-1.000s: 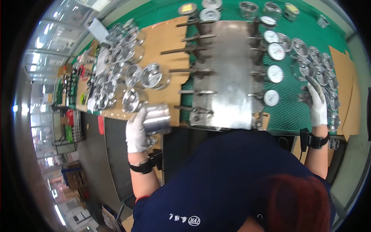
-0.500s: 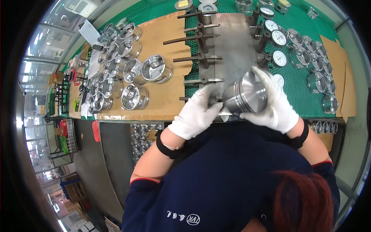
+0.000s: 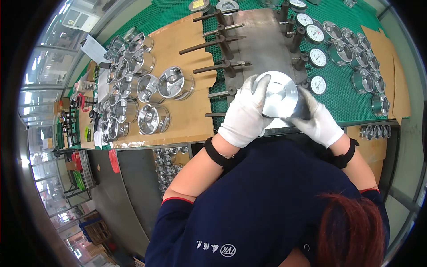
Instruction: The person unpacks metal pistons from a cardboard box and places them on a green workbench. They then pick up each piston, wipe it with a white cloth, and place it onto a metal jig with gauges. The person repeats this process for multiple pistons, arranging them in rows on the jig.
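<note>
Between my two white-gloved hands is a shiny metal piston, its round flat crown facing up toward me. My left hand grips it from the left, fingers bent over the crown's rim. On the other side my right hand is closed round the piston's darker side wall. The piston is above the near end of a grey metal plate. Dial gauges on dark posts stand along the plate's right side, the nearest one just beyond my right hand.
Many pistons stand in rows on brown cardboard at the left. Another group of pistons sits on the green mat at the right. Dark posts with horizontal bars line the plate's left edge. More pistons lie below the table edge.
The piston has turned so its crown faces up instead of rightward. My left hand has moved right and up onto the crown's edge; my right hand has slid lower on the side.
</note>
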The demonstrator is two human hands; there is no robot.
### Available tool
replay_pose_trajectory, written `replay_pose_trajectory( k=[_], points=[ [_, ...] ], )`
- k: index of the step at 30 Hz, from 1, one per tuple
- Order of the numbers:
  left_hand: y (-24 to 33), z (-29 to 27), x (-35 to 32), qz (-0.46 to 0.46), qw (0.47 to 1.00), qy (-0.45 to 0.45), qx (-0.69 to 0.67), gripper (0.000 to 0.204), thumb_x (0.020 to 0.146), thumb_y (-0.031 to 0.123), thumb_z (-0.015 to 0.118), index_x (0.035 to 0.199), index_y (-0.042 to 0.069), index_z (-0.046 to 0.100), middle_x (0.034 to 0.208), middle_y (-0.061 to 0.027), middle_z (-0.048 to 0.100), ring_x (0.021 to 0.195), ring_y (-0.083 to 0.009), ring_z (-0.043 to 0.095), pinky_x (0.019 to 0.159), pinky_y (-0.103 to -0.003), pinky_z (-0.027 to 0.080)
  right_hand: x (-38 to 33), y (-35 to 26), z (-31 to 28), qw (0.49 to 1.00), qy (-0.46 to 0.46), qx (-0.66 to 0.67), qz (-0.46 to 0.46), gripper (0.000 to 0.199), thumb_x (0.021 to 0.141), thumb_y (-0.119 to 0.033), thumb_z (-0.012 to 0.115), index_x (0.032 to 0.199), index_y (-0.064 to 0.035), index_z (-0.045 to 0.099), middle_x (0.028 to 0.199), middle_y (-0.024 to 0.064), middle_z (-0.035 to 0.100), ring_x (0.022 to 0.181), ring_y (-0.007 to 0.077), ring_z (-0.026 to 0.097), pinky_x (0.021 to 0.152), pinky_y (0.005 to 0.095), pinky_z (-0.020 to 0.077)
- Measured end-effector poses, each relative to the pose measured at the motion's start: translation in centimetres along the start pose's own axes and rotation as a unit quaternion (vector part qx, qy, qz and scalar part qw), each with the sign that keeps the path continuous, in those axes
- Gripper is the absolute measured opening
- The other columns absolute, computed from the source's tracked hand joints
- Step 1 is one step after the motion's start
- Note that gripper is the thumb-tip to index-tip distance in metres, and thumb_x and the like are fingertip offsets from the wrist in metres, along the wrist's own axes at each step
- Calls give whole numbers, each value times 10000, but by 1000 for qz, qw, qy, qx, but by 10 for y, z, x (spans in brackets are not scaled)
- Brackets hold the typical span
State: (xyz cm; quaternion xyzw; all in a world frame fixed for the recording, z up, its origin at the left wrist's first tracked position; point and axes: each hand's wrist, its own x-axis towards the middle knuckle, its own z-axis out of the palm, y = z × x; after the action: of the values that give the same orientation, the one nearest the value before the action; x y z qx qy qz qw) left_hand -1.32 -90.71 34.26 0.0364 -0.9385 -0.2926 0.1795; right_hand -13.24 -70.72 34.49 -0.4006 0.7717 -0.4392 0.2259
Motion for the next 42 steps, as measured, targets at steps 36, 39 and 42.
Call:
replay_pose_trajectory(
  k=[36, 39, 42],
  points=[
    [-16, 19, 27, 26, 998, 55, -10, 944, 668, 181, 859, 1474, 32, 390, 1410, -318, 458, 1267, -471, 516, 1038, -476, 482, 10, 7, -1, 887, -110, 312, 322, 963, 878, -170, 748, 1601, -1, 135, 997, 116, 687, 874, 177, 703, 749, 283, 584],
    [-14, 7, 29, 38, 994, 94, -49, 724, 653, 159, 809, 1317, 20, 556, 1333, -282, 569, 1159, -420, 628, 970, -418, 539, 2, 11, -2, 973, -84, 136, 164, 896, 879, -179, 742, 1569, 42, 215, 1114, 173, 673, 1017, 227, 684, 892, 306, 539],
    [22, -32, 38, -217, 889, -101, -390, 367, 845, 136, 707, 1170, -17, 634, 1068, -150, 687, 929, -247, 695, 817, -340, 567, -9, 3, -17, 995, 57, -5, -78, 749, 900, -126, 673, 1519, 92, 312, 1302, 253, 618, 1203, 272, 634, 1034, 345, 483]
  ],
)
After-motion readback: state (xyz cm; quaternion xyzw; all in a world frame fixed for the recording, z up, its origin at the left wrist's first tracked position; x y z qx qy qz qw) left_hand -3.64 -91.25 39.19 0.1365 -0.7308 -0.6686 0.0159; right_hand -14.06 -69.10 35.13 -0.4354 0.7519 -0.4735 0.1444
